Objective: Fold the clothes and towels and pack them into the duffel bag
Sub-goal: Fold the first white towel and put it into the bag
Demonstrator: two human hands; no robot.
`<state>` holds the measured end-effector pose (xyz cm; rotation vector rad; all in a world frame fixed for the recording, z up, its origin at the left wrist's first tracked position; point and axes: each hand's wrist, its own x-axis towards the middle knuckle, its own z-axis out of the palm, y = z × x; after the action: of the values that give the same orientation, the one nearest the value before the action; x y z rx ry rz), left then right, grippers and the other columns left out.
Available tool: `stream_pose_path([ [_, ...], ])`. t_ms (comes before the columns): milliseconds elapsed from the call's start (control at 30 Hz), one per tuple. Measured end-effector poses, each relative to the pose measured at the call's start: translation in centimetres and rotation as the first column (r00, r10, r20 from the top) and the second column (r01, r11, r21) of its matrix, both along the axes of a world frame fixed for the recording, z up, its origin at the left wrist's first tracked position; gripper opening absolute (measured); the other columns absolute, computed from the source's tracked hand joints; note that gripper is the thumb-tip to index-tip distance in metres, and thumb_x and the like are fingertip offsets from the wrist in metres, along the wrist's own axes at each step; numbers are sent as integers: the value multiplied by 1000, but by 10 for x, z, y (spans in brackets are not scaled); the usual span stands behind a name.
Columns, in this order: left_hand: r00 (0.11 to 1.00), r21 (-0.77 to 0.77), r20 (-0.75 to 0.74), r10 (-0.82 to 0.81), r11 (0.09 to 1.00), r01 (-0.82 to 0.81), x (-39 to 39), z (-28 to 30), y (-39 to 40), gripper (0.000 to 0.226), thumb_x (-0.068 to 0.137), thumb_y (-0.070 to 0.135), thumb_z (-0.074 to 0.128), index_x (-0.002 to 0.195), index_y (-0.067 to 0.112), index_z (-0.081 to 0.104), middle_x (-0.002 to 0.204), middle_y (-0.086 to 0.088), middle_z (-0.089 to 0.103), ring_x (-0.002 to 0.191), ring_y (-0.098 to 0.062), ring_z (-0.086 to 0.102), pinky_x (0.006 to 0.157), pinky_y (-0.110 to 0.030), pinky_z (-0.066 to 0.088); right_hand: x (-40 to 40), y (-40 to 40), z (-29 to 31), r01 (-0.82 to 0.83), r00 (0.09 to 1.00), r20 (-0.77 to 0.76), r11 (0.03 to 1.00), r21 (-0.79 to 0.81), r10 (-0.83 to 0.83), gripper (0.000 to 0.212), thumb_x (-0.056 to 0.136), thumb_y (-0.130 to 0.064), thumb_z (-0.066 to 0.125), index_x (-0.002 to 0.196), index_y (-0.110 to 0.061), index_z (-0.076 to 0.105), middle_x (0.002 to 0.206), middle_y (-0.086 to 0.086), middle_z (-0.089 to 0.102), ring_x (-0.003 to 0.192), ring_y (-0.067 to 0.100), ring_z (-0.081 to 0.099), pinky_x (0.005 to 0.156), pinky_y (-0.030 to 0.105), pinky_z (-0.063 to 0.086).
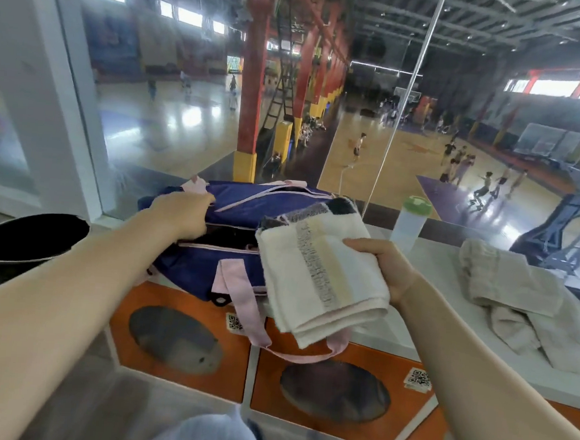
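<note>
The right grip (381,267) was closed on a folded towel (319,277), fingers curled over its right edge and the thumb hidden beneath. The towel, cream with a grey and yellow stripe, hung in the air just in front of the bag (246,237), partly covering the bag's right end. The left grip (182,212) was closed on the far flap of the bag near its left end, apparently pulling the zip mouth apart; a dark opening showed between the flap and the near side. The bag, navy with pink trim and straps, sat on the counter (443,265) by the glass, one pink strap dangling over the front edge.

To the right, well apart from the bag, a second towel (516,304) lay crumpled and unfolded on the counter. A bottle (410,221) with a green cap stood behind it, near the glass.

The step in hand looked like packing: one towel folded and ready to go in. The next move would call for lowering it flat through the opening while the left grip kept the flap back, then folding the crumpled towel.
</note>
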<state>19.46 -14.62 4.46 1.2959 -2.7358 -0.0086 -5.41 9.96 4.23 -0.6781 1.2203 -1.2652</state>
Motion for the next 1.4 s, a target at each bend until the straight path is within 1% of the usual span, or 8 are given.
stream_pose_path([
  [267, 988, -53, -157, 12, 998, -20, -6, 50, -12, 16, 83, 3, 52, 76, 16, 56, 75, -7, 55, 74, -27, 51, 64, -29, 37, 9, -30, 6, -146, 989, -9, 987, 74, 147, 55, 53, -15, 86, 105, -2, 73, 105, 21, 70, 88, 36, 70, 71, 43, 58],
  [600, 926, -103, -372, -60, 994, 23, -3, 54, -16, 13, 91, 9, 50, 85, 10, 61, 87, -11, 62, 92, -33, 60, 77, -37, 47, 42, -125, 33, -116, 992, 26, 974, -196, 123, 24, 61, -3, 67, 82, -8, 79, 83, 10, 74, 74, 27, 71, 69, 34, 58],
  [700, 897, -130, -427, -113, 990, 63, 2, 52, -23, 22, 88, 12, 46, 95, 3, 66, 95, -19, 66, 97, -35, 61, 82, -41, 48, 46, -159, 22, -222, 970, -105, 974, -33, 218, 32, 77, -6, 57, 106, -5, 71, 107, 13, 70, 101, 31, 67, 92, 41, 51],
  [800, 894, -97, -439, -92, 994, 55, 2, 50, -29, 28, 81, 1, 49, 98, 15, 65, 93, -12, 65, 86, -29, 56, 69, -32, 40, 51, -184, 17, -261, 793, -528, 953, 155, 303, 34, 86, -4, 55, 120, -8, 62, 118, 12, 66, 109, 30, 62, 95, 43, 49],
  [1000, 886, -190, -446, -126, 981, 44, -4, 47, -29, 11, 81, 2, 47, 82, 11, 54, 79, -14, 60, 78, -33, 54, 65, -38, 42, 81, -203, 13, -149, -60, -996, 987, 68, 60, 14, 95, -10, 42, 83, -5, 48, 80, 7, 47, 78, 24, 49, 63, 32, 29],
  [1167, 892, -232, -428, -146, 972, 48, -12, 47, -31, 10, 82, 7, 47, 86, 9, 56, 77, -11, 58, 76, -33, 52, 63, -38, 42, 79, -220, 25, 49, -238, -957, 986, 161, 168, 21, 92, -8, 45, 113, -5, 49, 83, 9, 56, 68, 23, 48, 57, 34, 36],
  [1300, 850, -205, -497, -174, 976, 80, -13, 46, -28, 9, 86, 12, 47, 83, 15, 55, 70, -3, 54, 73, -29, 51, 65, -41, 44, 89, -238, 7, -84, -86, -857, 854, 514, 507, 21, 97, -6, 44, 107, 4, 61, 102, 17, 61, 90, 27, 51, 73, 32, 39],
  [1400, 831, -198, -516, -208, 973, 120, -12, 41, -26, 10, 86, 16, 48, 80, 21, 54, 69, 0, 55, 72, -29, 54, 68, -45, 48, 92, -246, 11, -202, -75, -927, 905, 374, 367, 27, 97, -6, 46, 118, 5, 57, 100, 13, 52, 92, 24, 48, 76, 30, 37],
])
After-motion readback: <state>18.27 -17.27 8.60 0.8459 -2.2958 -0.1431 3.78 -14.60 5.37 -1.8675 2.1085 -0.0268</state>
